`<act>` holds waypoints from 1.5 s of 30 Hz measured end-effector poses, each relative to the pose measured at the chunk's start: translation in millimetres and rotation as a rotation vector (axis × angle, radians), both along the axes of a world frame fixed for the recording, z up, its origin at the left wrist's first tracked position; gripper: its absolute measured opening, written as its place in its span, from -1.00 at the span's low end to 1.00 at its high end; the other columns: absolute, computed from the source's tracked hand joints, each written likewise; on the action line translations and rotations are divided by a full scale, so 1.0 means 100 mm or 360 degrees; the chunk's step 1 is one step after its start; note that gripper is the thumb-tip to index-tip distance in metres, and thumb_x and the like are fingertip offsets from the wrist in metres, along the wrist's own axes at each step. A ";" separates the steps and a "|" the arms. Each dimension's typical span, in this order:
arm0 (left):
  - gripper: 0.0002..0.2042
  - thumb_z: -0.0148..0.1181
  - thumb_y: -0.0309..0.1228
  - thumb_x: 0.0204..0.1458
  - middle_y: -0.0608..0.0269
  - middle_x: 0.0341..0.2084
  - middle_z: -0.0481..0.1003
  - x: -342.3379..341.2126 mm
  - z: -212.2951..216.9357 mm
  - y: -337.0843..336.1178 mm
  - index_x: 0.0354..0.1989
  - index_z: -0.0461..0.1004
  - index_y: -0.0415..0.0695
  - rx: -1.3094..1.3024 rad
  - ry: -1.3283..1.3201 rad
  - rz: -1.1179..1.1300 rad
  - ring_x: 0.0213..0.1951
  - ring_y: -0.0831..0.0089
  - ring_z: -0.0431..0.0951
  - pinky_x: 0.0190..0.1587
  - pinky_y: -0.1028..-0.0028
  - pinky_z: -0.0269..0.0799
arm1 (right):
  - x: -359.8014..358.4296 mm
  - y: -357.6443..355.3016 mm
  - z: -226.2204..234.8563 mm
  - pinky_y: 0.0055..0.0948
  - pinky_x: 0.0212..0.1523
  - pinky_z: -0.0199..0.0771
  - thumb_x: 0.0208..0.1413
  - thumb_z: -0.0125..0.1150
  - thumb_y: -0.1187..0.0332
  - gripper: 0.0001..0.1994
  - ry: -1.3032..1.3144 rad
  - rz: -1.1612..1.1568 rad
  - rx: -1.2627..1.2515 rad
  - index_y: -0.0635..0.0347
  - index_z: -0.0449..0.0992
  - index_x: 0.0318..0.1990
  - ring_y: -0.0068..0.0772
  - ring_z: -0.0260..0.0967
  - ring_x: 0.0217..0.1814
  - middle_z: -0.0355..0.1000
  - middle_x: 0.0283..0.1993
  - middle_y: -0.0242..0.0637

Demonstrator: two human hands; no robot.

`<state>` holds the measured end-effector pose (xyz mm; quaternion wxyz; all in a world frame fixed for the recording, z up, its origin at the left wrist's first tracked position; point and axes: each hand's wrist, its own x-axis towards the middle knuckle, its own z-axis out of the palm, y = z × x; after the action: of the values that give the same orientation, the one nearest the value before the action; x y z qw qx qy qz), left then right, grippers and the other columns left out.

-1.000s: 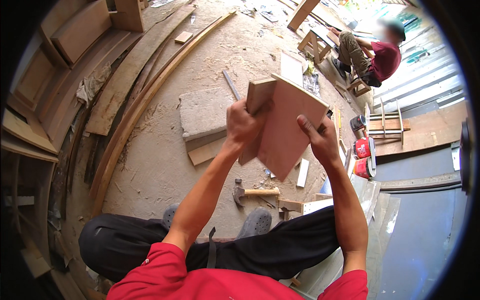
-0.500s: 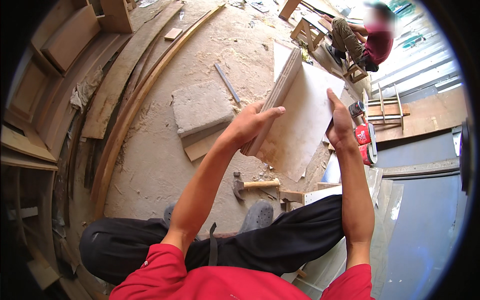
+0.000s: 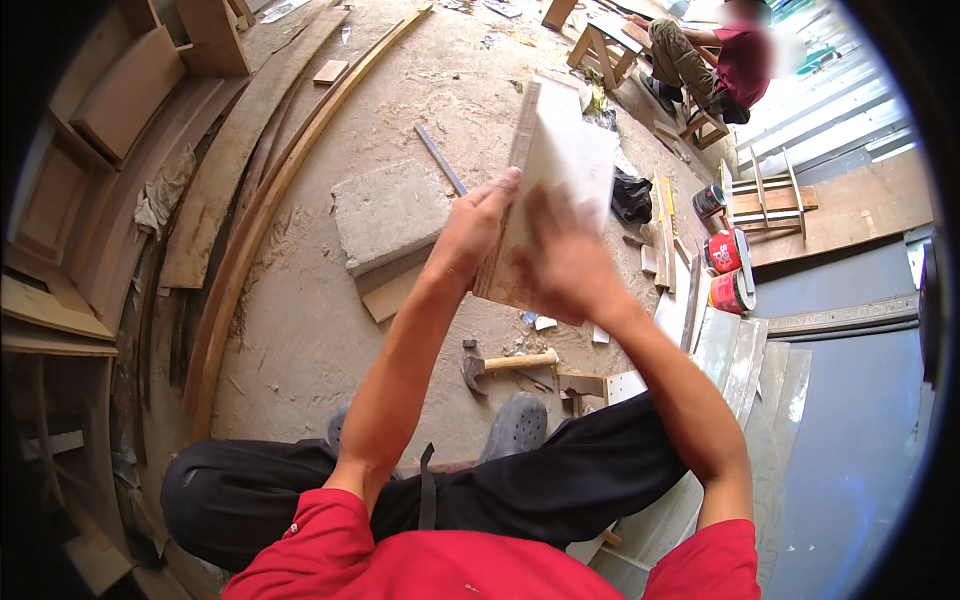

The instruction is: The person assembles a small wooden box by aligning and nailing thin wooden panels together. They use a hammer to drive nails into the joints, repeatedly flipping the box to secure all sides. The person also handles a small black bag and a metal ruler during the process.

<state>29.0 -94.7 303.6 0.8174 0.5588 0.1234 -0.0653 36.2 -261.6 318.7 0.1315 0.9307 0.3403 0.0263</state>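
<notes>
My left hand (image 3: 478,222) is closed round the left edge of a wooden panel (image 3: 578,150), its thumb lying along the rim. The panel stands tilted up before me, with a thick, layered brown edge and a pale, whitish face. Over the lower part of that face is my right hand (image 3: 572,265), smeared by motion, so its fingers cannot be made out. On the floor nearer my feet lies a hammer (image 3: 512,362) with a wooden handle. Left of the panel, a rough concrete block (image 3: 388,212) rests on a piece of wood (image 3: 405,287).
Long planks (image 3: 225,185) and a wooden cabinet (image 3: 130,95) line the left. A metal bar (image 3: 440,158) lies beyond the block. Red cans (image 3: 728,250), a small wooden rack (image 3: 770,195) and a black bag (image 3: 630,195) are at right. Another person (image 3: 725,65) sits far right.
My right hand has left the panel's far right edge and moved left over its pale face. The panel has turned and shifted slightly left; my left hand keeps its hold.
</notes>
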 end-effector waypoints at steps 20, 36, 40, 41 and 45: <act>-0.42 -0.12 -0.03 0.30 -0.03 -0.13 0.52 0.02 -0.40 0.55 0.26 0.24 -0.32 -0.0329 0.0091 -0.0250 -0.25 0.42 0.63 -0.33 0.49 0.63 | 0.42 -0.34 0.37 0.13 0.44 -0.09 0.38 -0.42 -0.14 -0.38 -0.0082 -0.0039 -0.0255 0.08 0.37 0.27 -0.10 0.06 0.49 0.16 0.43 -0.10; -0.46 -0.11 -0.11 0.29 -0.02 -0.05 0.51 0.00 -0.23 0.21 0.23 0.28 -0.34 -0.0523 0.0054 -0.0311 -0.18 0.41 0.61 -0.18 0.50 0.61 | 0.46 -0.44 0.43 -0.29 -0.24 0.66 0.15 0.21 -0.13 -0.27 0.1249 -0.1144 0.1533 0.35 0.26 0.23 -0.28 0.52 -0.10 0.45 0.04 -0.01; -0.41 0.12 -0.07 0.15 -0.03 -0.15 0.48 0.07 -0.37 0.15 0.17 0.30 -0.32 -0.0766 0.0027 -0.0283 -0.17 0.35 0.58 -0.13 0.38 0.57 | 0.49 -0.44 0.46 -0.30 -0.27 0.63 0.15 0.23 -0.08 -0.27 0.1130 -0.1235 0.1376 0.37 0.26 0.25 -0.26 0.51 -0.09 0.45 0.01 0.01; -0.37 0.20 -0.04 0.08 -0.07 -0.09 0.45 0.09 -0.40 0.15 0.16 0.30 -0.30 -0.0711 0.0023 -0.0242 -0.08 0.27 0.54 -0.09 0.33 0.54 | 0.50 -0.45 0.43 -0.32 -0.28 0.61 0.15 0.25 -0.06 -0.27 0.1085 -0.1253 0.1317 0.38 0.26 0.25 -0.26 0.50 -0.10 0.46 0.01 0.02; -0.32 0.24 0.01 0.03 -0.11 -0.02 0.40 0.07 -0.43 0.14 0.17 0.30 -0.30 -0.0476 0.0068 -0.0201 0.02 0.17 0.47 -0.01 0.25 0.48 | 0.47 -0.53 0.27 -0.22 -0.14 0.54 0.13 0.26 0.11 -0.44 -0.0076 -0.0491 0.0896 0.41 0.40 0.13 -0.03 0.55 -0.14 0.52 -0.11 0.14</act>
<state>35.6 -80.6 260.4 0.8830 0.4360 0.0943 -0.1461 83.4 -314.8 345.8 -0.1207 0.9703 0.1713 0.1210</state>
